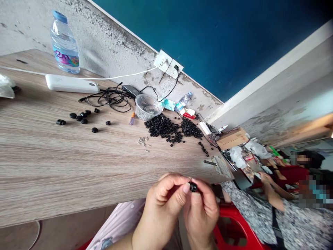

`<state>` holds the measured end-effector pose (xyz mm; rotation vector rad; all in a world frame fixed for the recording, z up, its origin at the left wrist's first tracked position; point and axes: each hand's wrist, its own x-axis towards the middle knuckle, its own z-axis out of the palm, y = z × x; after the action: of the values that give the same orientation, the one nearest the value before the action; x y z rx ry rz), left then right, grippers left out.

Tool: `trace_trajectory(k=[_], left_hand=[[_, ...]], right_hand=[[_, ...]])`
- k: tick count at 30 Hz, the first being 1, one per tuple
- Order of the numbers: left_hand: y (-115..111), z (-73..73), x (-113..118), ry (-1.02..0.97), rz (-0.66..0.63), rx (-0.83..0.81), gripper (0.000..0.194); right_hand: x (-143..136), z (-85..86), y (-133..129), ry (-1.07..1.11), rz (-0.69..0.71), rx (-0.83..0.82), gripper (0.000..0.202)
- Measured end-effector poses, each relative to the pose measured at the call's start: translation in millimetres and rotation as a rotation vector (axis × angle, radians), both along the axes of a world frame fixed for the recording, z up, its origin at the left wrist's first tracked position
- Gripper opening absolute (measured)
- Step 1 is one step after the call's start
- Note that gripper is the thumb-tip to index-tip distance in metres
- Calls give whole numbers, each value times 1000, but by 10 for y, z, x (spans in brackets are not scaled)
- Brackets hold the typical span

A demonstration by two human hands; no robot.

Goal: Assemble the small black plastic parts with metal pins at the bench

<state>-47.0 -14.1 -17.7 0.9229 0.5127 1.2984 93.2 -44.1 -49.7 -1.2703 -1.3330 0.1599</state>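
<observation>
At lower centre, the left hand (pixel 163 205) and right hand (pixel 201 210) pinch one black part (pixel 193 187), apparently manipulating it; steady control seems needed next.

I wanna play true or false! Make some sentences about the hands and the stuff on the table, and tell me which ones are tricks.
1. The left hand and right hand meet at a small black piece. True.
2. The tall water bottle has a red cap. False: its cap is blue.
3. A clear tub stands beside a heap of black pieces. True.
4. The wall sockets have nothing plugged in. False: a white cable and a black cable are plugged in.
5. Small silvery pieces lie on the table. True.
</observation>
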Motion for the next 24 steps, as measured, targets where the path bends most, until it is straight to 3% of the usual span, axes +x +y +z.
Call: trace_trajectory(k=[18,24], left_hand=[[-44,123,27,28,8,51,8],[-39,73,46,10,-7,-35,7]], right_hand=[[-13,52,-25,65,-42,34,19],[-21,69,-11,38,-21,63,19]])
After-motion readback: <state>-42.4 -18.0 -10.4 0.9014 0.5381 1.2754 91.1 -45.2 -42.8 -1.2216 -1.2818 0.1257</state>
